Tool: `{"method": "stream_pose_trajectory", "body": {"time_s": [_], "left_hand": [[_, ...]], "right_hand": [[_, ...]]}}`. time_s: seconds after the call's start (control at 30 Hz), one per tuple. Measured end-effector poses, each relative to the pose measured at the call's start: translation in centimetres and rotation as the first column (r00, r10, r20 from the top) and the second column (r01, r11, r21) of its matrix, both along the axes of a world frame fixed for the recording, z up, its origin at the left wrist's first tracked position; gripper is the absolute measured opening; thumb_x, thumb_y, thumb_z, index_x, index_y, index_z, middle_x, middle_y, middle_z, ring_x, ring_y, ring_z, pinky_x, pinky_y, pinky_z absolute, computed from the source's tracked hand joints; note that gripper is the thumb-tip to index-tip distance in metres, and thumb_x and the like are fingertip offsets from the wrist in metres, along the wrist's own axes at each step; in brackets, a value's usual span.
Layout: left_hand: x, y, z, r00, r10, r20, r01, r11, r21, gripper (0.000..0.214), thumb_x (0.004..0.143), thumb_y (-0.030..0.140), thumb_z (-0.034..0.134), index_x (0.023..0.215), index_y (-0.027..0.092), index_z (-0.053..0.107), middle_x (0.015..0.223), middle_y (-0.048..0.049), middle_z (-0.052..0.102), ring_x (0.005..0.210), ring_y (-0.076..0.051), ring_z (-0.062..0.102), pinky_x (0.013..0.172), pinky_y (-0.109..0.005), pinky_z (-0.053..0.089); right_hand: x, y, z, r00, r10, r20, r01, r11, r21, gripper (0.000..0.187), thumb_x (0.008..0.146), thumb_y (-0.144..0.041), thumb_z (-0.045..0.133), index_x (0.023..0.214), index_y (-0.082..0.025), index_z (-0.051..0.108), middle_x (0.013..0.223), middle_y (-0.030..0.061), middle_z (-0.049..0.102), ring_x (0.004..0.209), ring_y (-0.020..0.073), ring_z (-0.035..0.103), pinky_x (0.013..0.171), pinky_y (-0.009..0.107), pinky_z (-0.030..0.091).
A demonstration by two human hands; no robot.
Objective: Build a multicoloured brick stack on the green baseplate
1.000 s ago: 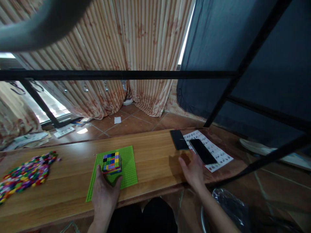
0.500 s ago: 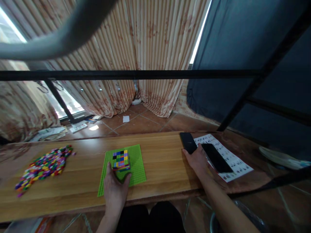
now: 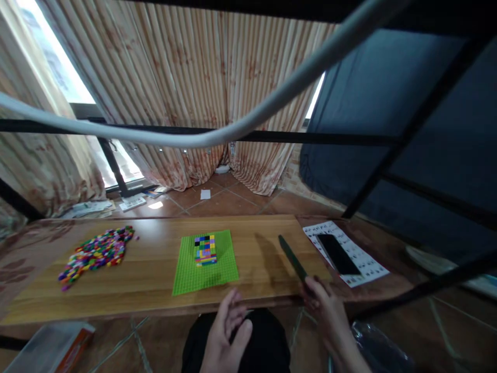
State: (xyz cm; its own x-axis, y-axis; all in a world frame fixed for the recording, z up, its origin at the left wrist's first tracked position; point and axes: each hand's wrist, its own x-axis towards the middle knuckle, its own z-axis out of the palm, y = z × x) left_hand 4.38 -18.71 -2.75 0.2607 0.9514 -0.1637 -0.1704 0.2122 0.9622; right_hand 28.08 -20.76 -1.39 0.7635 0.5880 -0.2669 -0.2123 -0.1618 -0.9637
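A black phone (image 3: 294,258) is lifted above the right part of the wooden table (image 3: 147,282), gripped at its near end by my right hand (image 3: 328,311). My left hand (image 3: 227,334) hovers over my lap in front of the table edge, fingers loosely spread, holding nothing. On the table a green baseplate (image 3: 204,265) carries a block of many-coloured bricks (image 3: 205,248). A heap of loose coloured bricks (image 3: 95,253) lies at the left.
A second black phone (image 3: 337,254) rests on a printed sheet (image 3: 363,264) at the table's right end. Black metal bars and a white cable cross the view. A clear box (image 3: 46,347) sits on the floor at lower left. Curtains hang behind the table.
My right hand has picked up the nearer black phone and drawn it back toward me. My left hand has let go of the brick block and pulled off the table.
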Motion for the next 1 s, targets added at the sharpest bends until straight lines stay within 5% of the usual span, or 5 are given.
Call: {"method": "stream_pose_trajectory", "body": {"time_s": [0.1,0.17,0.33,0.6,1.0], "left_hand": [[0.8,-1.9,1.1,0.939,-0.085,0.332,0.179,0.948,-0.263,0.069,0.083,0.058,0.051,0.143,0.026,0.039,0.146,-0.0145,0.043,0.125,-0.031,0.050,0.107,-0.050,0.031],[0.3,-2.7,2.3,0.863,-0.049,0.504,0.247,0.909,-0.334,0.068,0.086,0.062,0.042,0.144,0.026,0.037,0.145,-0.0125,0.045,0.130,-0.030,0.045,0.110,-0.049,0.028],[-3.2,-4.3,4.1,0.753,0.023,0.657,0.353,0.830,-0.433,0.071,0.087,0.065,0.036,0.136,0.015,0.050,0.129,-0.0160,0.060,0.124,-0.032,0.052,0.110,-0.047,0.031],[-6.9,-5.6,1.7,0.703,0.004,0.711,0.426,0.798,-0.426,0.068,0.088,0.064,0.036,0.125,0.011,0.058,0.114,-0.0172,0.068,0.114,-0.031,0.059,0.107,-0.046,0.034],[-6.9,-5.2,-0.3,0.774,-0.127,0.620,0.472,0.768,-0.432,0.079,0.082,0.073,0.031,0.110,0.009,0.067,0.095,-0.0186,0.073,0.103,-0.033,0.065,0.097,-0.048,0.043]], "right_hand": [[-7.5,-4.4,-0.5,0.992,0.121,0.025,-0.123,0.988,0.098,0.083,0.067,-0.049,0.071,0.136,-0.014,0.042,0.098,0.0086,0.073,0.094,0.0267,0.069,0.079,0.035,0.055],[-12.1,-6.7,-0.6,0.950,0.209,0.232,-0.231,0.970,0.073,0.086,0.068,-0.043,0.070,0.141,-0.014,0.035,0.108,0.0117,0.070,0.101,0.0293,0.066,0.087,0.041,0.052],[-18.2,-10.2,-1.4,0.690,0.279,0.668,-0.284,0.953,-0.105,0.092,0.062,-0.029,0.073,0.143,-0.016,0.033,0.140,0.0178,0.048,0.128,0.0381,0.045,0.105,0.055,0.037],[-17.2,-11.3,-1.2,0.534,0.592,0.603,-0.615,0.762,-0.203,0.069,0.082,-0.039,0.061,0.143,-0.021,0.033,0.138,0.0116,0.048,0.129,0.0281,0.045,0.107,0.046,0.039],[-17.1,-11.8,-2.2,0.614,0.630,0.475,-0.663,0.739,-0.122,0.058,0.089,-0.039,0.054,0.143,-0.027,0.035,0.143,0.0073,0.046,0.131,0.0235,0.044,0.107,0.039,0.040]]}}
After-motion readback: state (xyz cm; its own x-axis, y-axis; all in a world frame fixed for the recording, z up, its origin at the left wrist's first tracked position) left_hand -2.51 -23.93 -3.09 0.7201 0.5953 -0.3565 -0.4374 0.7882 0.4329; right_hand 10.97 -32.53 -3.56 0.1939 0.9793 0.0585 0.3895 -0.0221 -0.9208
